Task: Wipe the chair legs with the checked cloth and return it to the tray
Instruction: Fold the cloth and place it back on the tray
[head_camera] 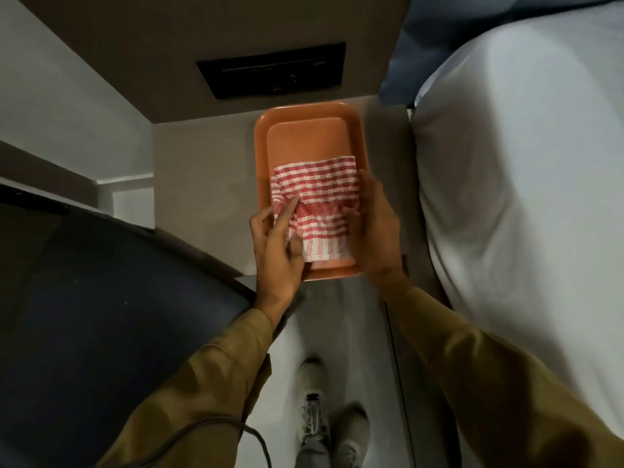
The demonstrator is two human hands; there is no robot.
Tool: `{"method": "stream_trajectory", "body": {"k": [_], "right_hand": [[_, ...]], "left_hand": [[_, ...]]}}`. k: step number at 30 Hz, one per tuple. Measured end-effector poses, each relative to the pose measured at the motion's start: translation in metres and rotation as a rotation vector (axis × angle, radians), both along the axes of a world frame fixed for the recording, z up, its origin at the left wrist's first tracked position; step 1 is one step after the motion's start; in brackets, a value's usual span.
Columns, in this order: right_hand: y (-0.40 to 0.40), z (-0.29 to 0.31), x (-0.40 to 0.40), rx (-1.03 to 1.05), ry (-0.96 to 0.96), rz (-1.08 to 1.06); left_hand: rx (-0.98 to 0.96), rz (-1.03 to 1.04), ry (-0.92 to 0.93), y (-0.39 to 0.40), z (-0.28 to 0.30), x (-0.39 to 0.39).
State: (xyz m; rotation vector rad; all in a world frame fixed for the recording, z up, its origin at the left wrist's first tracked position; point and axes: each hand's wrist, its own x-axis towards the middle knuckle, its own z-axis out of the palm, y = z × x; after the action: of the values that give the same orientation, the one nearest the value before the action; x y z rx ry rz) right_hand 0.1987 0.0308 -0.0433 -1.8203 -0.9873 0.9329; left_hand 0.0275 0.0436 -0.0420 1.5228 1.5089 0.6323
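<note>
Orange tray (261, 136): checked cloth (317, 204) inside | left hand (278, 244), right hand (376, 228): each grip closed on cloth edges

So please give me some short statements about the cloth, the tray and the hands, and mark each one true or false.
1. The cloth lies in the tray. True.
2. The tray is blue. False: it is orange.
3. Both hands touch the cloth. True: left hand and right hand.
4. The cloth fills the whole tray. False: the far part is bare.
5. The cloth is red and white. True.
</note>
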Motion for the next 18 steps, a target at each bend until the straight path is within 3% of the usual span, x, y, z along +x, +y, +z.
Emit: {"method": "stream_trajectory", "body": {"k": [3,5,9,12,15,18], "right_hand": [[0.008,-0.034,0.001,-0.166,-0.021,0.03],[0.002,-0.049,-0.002,-0.342,0.102,-0.006],[-0.003,-0.056,-0.003,-0.384,0.115,0.041],[-0.002,-0.056,-0.002,-0.444,0.189,-0.007],[-0.002,-0.052,-0.004,-0.453,0.131,0.058],[-0.002,-0.054,-0.007,-0.459,0.123,0.041]], "left_hand": [[-0.233,-0.054,0.035,0.013,-0.024,0.004],[-0.311,-0.035,0.097,0.015,-0.032,0.008],[-0.299,-0.155,0.316,0.017,-0.038,0.007],[-0.202,-0.395,0.592,0.026,-0.034,0.004],[-0.299,-0.594,0.706,0.029,-0.032,-0.002],[-0.244,-0.666,0.835,0.032,-0.029,-0.002]]}}
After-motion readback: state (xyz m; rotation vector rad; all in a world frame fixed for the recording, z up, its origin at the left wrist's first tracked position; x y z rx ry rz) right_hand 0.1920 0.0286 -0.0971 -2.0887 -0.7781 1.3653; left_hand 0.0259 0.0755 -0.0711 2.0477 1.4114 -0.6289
